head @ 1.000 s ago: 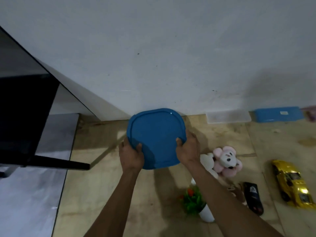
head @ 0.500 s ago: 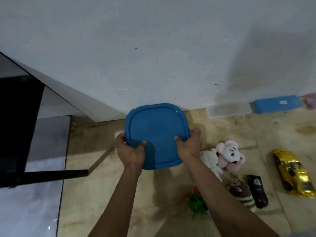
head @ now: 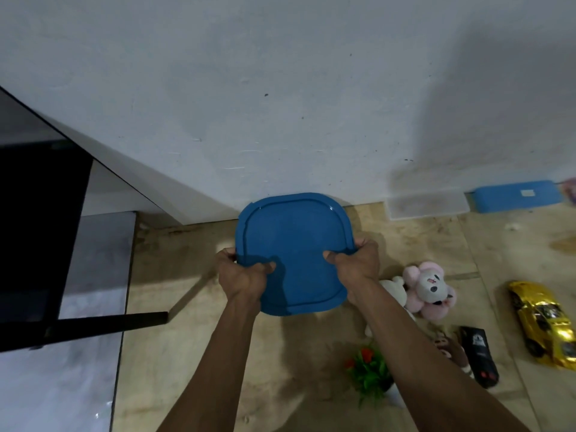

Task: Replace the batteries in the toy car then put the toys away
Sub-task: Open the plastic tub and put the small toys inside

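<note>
Blue, smooth plastic with rounded corners and a raised rim groove, the square lid [head: 293, 254] is gripped at its edges by the left hand [head: 241, 275] and right hand [head: 355, 265]. On the mottled beige floor [head: 193, 353] at right lie a glossy gold toy car [head: 542, 319] and fluffy pink plush [head: 428, 289].

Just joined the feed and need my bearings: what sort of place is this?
Probably a room in a home, down at floor level: toys lie on the floor by a plain wall, among them a gold toy car and a pink stuffed toy.
</note>
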`<state>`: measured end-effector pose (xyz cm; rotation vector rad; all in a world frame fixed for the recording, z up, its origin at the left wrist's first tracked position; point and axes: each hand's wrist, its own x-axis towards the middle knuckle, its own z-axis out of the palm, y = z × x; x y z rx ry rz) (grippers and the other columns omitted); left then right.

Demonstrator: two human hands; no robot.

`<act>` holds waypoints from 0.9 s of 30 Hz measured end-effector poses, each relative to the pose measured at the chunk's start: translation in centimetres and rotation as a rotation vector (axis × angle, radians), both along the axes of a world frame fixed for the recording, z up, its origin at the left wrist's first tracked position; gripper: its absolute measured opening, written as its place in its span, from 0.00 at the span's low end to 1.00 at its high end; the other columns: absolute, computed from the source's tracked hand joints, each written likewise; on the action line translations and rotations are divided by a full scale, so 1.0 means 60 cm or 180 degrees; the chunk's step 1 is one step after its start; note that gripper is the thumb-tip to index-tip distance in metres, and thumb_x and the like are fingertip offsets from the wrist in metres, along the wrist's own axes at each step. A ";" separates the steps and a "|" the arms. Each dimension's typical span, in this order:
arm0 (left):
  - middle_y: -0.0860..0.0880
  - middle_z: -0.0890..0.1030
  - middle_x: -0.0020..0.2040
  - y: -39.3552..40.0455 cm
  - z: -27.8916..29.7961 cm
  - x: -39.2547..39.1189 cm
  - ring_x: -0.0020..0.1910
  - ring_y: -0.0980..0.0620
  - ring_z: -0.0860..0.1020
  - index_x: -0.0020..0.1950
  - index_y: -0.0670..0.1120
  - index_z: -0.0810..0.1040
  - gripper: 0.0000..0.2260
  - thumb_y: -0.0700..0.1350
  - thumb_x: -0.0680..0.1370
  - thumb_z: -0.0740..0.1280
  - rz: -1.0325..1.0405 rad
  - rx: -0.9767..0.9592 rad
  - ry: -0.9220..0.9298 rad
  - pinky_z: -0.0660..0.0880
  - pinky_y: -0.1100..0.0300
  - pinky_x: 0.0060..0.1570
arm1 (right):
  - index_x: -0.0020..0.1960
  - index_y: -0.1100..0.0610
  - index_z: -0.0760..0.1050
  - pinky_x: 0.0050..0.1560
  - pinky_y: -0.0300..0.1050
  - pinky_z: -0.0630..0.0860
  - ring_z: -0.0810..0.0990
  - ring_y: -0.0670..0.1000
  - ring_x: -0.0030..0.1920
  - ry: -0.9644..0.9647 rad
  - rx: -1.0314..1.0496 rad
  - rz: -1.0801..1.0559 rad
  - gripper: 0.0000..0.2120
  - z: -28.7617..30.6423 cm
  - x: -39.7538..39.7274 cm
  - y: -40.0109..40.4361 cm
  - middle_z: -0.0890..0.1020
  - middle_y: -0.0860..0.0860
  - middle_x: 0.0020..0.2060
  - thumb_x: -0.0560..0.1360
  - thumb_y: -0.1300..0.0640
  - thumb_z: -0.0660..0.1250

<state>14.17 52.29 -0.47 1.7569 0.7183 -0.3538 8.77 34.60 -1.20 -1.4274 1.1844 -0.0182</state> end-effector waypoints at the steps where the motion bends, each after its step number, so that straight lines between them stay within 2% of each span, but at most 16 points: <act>1: 0.46 0.79 0.55 0.000 0.000 0.001 0.52 0.45 0.79 0.59 0.43 0.70 0.31 0.30 0.62 0.81 -0.0007 0.0006 0.0020 0.81 0.49 0.51 | 0.59 0.59 0.66 0.37 0.43 0.76 0.78 0.47 0.43 0.0007 -0.0024 0.0012 0.25 -0.002 0.000 -0.001 0.78 0.51 0.49 0.69 0.63 0.78; 4: 0.46 0.79 0.54 0.000 0.003 0.003 0.50 0.47 0.79 0.59 0.42 0.71 0.32 0.31 0.62 0.82 -0.0044 0.0050 0.0035 0.80 0.54 0.45 | 0.57 0.58 0.66 0.35 0.41 0.74 0.78 0.47 0.43 0.0069 -0.0256 0.0168 0.25 -0.001 -0.004 -0.001 0.76 0.50 0.47 0.69 0.60 0.79; 6: 0.46 0.80 0.53 0.001 0.006 0.005 0.46 0.50 0.79 0.59 0.40 0.72 0.31 0.31 0.61 0.82 -0.0057 0.0056 0.0022 0.77 0.61 0.38 | 0.55 0.57 0.67 0.38 0.43 0.77 0.80 0.51 0.46 0.0107 -0.0529 0.0209 0.27 0.000 -0.005 0.001 0.77 0.52 0.50 0.66 0.56 0.81; 8: 0.46 0.80 0.52 0.001 0.008 0.008 0.44 0.53 0.79 0.58 0.40 0.73 0.31 0.32 0.61 0.83 -0.0109 0.0062 0.0024 0.76 0.63 0.35 | 0.53 0.57 0.68 0.40 0.45 0.79 0.80 0.53 0.48 0.0157 -0.0659 0.0240 0.28 0.004 -0.002 0.000 0.78 0.53 0.52 0.63 0.54 0.82; 12: 0.45 0.81 0.54 0.011 0.000 0.019 0.48 0.48 0.80 0.59 0.40 0.75 0.30 0.33 0.61 0.83 -0.0186 0.0086 0.0151 0.78 0.59 0.38 | 0.56 0.60 0.70 0.41 0.46 0.79 0.80 0.54 0.47 0.0294 -0.0519 0.0342 0.29 0.015 0.004 -0.009 0.79 0.53 0.50 0.64 0.53 0.83; 16: 0.44 0.82 0.55 0.020 -0.001 0.026 0.51 0.43 0.82 0.59 0.42 0.76 0.32 0.34 0.57 0.83 -0.0297 0.0008 0.0253 0.84 0.47 0.46 | 0.55 0.60 0.72 0.43 0.49 0.82 0.82 0.54 0.46 0.0335 -0.0445 0.0288 0.29 0.011 -0.002 -0.013 0.81 0.53 0.49 0.62 0.52 0.84; 18: 0.45 0.81 0.55 0.019 0.001 0.023 0.51 0.43 0.82 0.59 0.43 0.74 0.32 0.32 0.59 0.82 -0.0306 -0.0010 0.0200 0.84 0.44 0.48 | 0.55 0.59 0.71 0.46 0.53 0.83 0.82 0.55 0.47 0.0309 -0.0450 0.0260 0.30 0.012 -0.005 -0.012 0.81 0.53 0.49 0.63 0.52 0.84; 21: 0.46 0.79 0.55 0.017 0.002 0.012 0.51 0.46 0.80 0.59 0.43 0.71 0.29 0.29 0.64 0.79 -0.0263 0.0011 -0.0013 0.83 0.49 0.47 | 0.55 0.59 0.68 0.46 0.51 0.82 0.80 0.53 0.47 0.0203 -0.0516 0.0327 0.28 0.016 -0.011 -0.006 0.79 0.52 0.49 0.66 0.52 0.82; 23: 0.47 0.78 0.54 0.018 0.002 0.004 0.50 0.49 0.79 0.60 0.42 0.71 0.28 0.29 0.65 0.78 -0.0275 -0.0035 -0.0125 0.79 0.57 0.42 | 0.56 0.58 0.66 0.41 0.45 0.78 0.79 0.50 0.45 0.0067 -0.0650 0.0421 0.26 0.015 -0.017 -0.002 0.78 0.51 0.49 0.70 0.53 0.79; 25: 0.49 0.78 0.54 0.019 0.005 -0.003 0.50 0.52 0.79 0.60 0.43 0.72 0.29 0.30 0.65 0.79 -0.0308 -0.0067 -0.0230 0.77 0.61 0.41 | 0.56 0.55 0.65 0.39 0.40 0.75 0.79 0.49 0.46 -0.0032 -0.0849 0.0519 0.24 0.010 -0.025 0.006 0.77 0.51 0.51 0.71 0.53 0.78; 27: 0.49 0.79 0.54 0.019 0.008 -0.010 0.49 0.54 0.79 0.60 0.44 0.72 0.30 0.31 0.64 0.80 -0.0328 -0.0023 -0.0346 0.77 0.62 0.40 | 0.55 0.52 0.64 0.47 0.47 0.80 0.79 0.53 0.52 -0.0079 -0.1045 0.0492 0.25 0.007 -0.032 0.016 0.76 0.52 0.55 0.70 0.51 0.78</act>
